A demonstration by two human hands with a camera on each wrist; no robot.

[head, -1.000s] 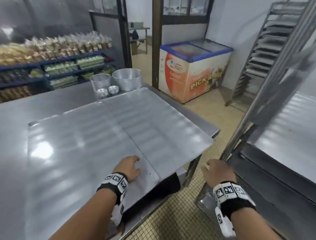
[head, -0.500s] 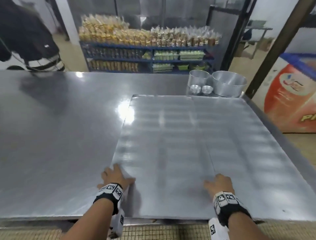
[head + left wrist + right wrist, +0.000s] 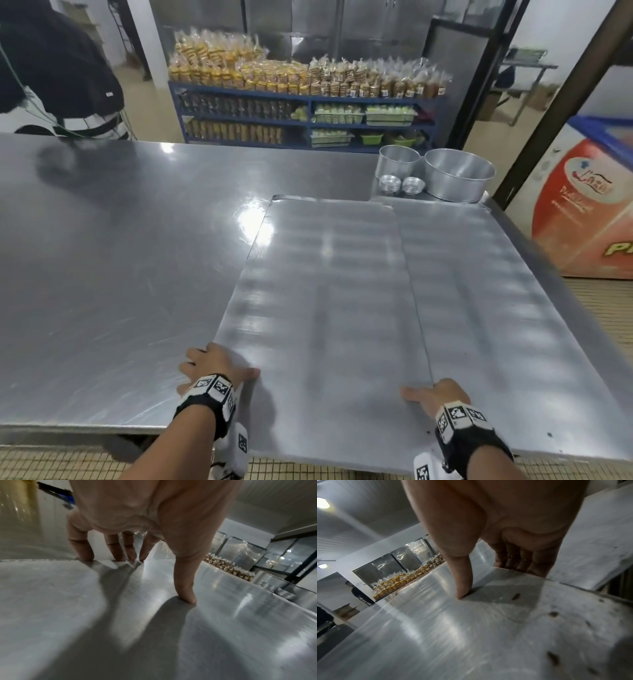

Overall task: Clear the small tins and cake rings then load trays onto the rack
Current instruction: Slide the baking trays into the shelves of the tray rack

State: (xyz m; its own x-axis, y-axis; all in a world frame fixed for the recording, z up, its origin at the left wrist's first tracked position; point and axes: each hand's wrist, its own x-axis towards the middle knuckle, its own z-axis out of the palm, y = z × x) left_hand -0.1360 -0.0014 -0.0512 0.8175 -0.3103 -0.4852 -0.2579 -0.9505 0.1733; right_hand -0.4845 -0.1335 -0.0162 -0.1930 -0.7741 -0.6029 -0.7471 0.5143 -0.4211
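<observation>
Two flat metal trays sit side by side on the right half of the steel counter [image 3: 102, 240]. The left tray [image 3: 325, 291] overlaps or butts against the right tray [image 3: 496, 308] along a long seam; can't tell which one is on top from the head view. Both near edges stick out a bit past the counter's front edge.

The left hand [image 3: 214, 368] is on the near left corner of the left tray. In the left wrist view its fingers [image 3: 82, 550] hook down over the tray's left edge while the thumb presses on the top surface, so it's gripping that edge. The right hand [image 3: 436, 394] is at the near end of the seam. In the right wrist view the thumb pushes down on top and the other fingers [image 3: 536, 563] curl over the tray's right edge, so it's pinching that side too.

At the far right corner of the counter, just past the trays, there are two cake rings, a smaller one [image 3: 399, 164] and a wider one [image 3: 459, 174], with two little stacks of small tins [image 3: 402, 185] in front of the smaller ring.

Behind the counter is a blue shelf [image 3: 308, 113] full of bagged baked goods, a chest freezer [image 3: 589, 205] on the right, and someone in dark clothes [image 3: 58, 68] at the far left.
</observation>
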